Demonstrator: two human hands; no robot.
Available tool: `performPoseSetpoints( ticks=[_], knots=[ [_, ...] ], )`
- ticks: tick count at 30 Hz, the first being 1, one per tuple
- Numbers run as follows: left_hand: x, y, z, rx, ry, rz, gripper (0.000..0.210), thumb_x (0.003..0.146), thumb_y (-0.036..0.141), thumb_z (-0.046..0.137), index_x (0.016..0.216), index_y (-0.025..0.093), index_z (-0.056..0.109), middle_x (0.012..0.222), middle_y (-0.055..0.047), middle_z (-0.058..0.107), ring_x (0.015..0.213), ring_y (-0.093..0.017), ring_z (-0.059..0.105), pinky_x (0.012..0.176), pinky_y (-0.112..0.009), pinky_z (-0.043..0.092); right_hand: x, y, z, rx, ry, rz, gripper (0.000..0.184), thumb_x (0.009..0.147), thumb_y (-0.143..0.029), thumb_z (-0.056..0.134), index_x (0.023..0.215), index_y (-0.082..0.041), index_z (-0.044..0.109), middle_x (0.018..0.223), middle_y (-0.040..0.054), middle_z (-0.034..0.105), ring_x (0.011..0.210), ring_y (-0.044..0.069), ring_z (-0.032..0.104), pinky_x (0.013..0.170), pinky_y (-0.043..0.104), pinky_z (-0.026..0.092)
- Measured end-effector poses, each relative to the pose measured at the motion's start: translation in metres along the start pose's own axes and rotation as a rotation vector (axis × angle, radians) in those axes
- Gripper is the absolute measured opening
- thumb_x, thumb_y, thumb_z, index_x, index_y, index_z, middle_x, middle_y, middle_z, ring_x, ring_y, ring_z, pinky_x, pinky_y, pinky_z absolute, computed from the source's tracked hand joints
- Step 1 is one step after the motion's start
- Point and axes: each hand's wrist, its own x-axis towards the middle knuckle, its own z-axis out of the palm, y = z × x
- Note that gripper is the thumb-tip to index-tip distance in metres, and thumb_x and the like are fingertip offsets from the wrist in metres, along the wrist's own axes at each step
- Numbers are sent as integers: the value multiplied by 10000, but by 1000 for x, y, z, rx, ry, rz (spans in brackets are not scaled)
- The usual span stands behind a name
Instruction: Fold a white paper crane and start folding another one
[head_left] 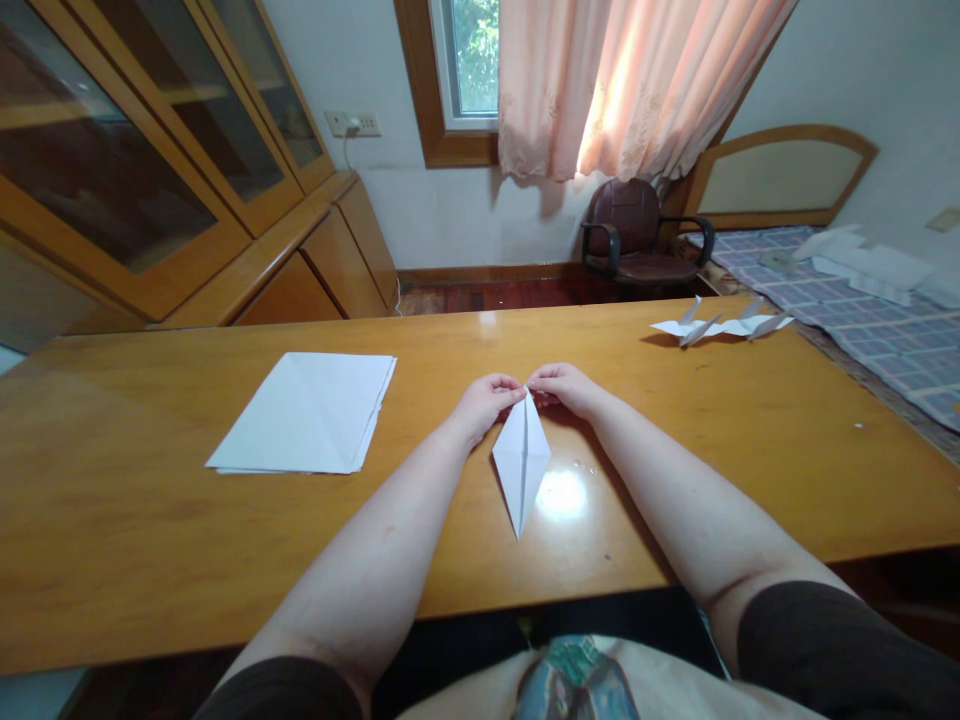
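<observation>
A white sheet of paper folded into a long diamond [523,455] is in front of me, its lower point toward me and a crease or slit running down its middle. My left hand [489,400] pinches the far tip from the left, thumb and fingers closed on it. From the right, my right hand [564,388] has its fingers closed at the same tip. The two hands nearly meet there. Some fingertips are hidden behind the paper and the hands.
On the wooden table [135,520], a stack of white square paper [307,410] lies at left. Folded paper cranes [720,325] stand near the far right edge. Beyond are an armchair [637,235], a bed [862,290] with white things on it, and a glass-door cabinet [172,200].
</observation>
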Motion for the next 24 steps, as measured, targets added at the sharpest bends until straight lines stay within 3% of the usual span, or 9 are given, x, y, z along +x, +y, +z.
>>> performPoseSetpoints(
  ticks=[18, 24],
  knots=[
    [-1, 2, 3, 46, 34, 8, 228, 591, 239, 735, 743, 147, 591, 595, 21, 606, 494, -78, 505, 492, -199, 372, 3, 6, 5, -153, 124, -71, 151, 628, -284, 602, 627, -136, 632, 448, -45, 475, 434, 70, 380, 453, 219, 274],
    [-1, 2, 3, 2, 41, 6, 252, 588, 254, 750, 744, 154, 580, 639, -2, 637, 524, -93, 538, 518, -210, 398, 1, 3, 4, -18, 82, -64, 248, 675, -368, 614, 581, -138, 612, 458, -31, 462, 428, 69, 371, 436, 224, 260]
  ],
)
